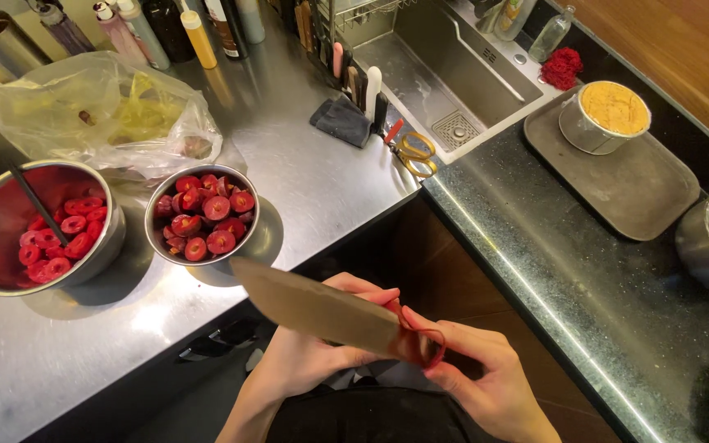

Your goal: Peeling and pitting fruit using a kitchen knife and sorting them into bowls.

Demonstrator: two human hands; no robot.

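My right hand [494,381] grips a broad knife [322,308] at its handle end, with the blade pointing up and left across my left hand [305,357]. My left hand is curled behind the blade, holding a small red fruit [418,351] against the blade's base. A thin red strip of peel loops off the fruit. Both hands are held in front of my body, just off the steel counter's [305,164] front edge. Nearest on the counter is a small steel bowl [249,234] of cut red fruit pieces.
A larger steel bowl [104,246] of red pieces with a dark utensil sits at the left. Behind are a plastic bag [84,115] and bottles. A sink [445,66], yellow-handled scissors [412,152], a tray [642,189] with a tin of yellow food, another bowl [699,246].
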